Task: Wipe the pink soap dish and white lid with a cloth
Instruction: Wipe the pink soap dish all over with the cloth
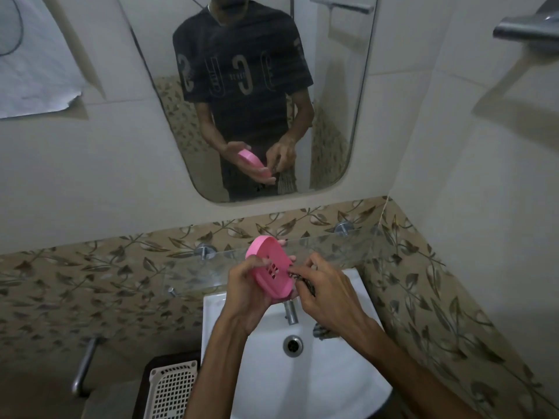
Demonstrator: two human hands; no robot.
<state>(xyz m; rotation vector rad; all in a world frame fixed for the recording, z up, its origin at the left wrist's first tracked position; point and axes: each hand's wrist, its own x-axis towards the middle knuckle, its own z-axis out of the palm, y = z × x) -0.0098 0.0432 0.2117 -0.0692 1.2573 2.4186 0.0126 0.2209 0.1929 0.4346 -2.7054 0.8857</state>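
Here, the lines below tell what we saw over the basin.

Soap dish: we held the pink soap dish (270, 266) up in the air above the white sink (332, 373), tilted on edge so its slotted face turned toward us and to the right.

Left hand: our left hand (246, 293) gripped the dish from its lower left side, thumb curled onto the slotted face and fingers wrapped behind; fingertips peeked out past the far rim.

Right hand: our right hand (325, 293) sat just beside the dish on its right, fingers curled and pinching a dark patterned cloth (305, 282).

Cloth: a bunched part of it touched the dish's right edge near the slots; a loose end hung out below our right wrist, over the basin.

Dish and hands: the dish lay between the two hands, the left one bearing it, the right one meeting it only through the cloth.

White lid: we could not find it in this view.

Tap: a metal tap (291, 313) stood directly beneath the dish, with the drain (292, 345) nearer to us.

Shelf: a glass shelf (332, 249) ran along the leaf-patterned tiles (121, 282) behind the dish.

Mirror: the mirror (248, 95) above showed us, in a dark shirt, with the pink dish and both hands.

Floor side: a white perforated basket (174, 388) stood to the left of the sink.
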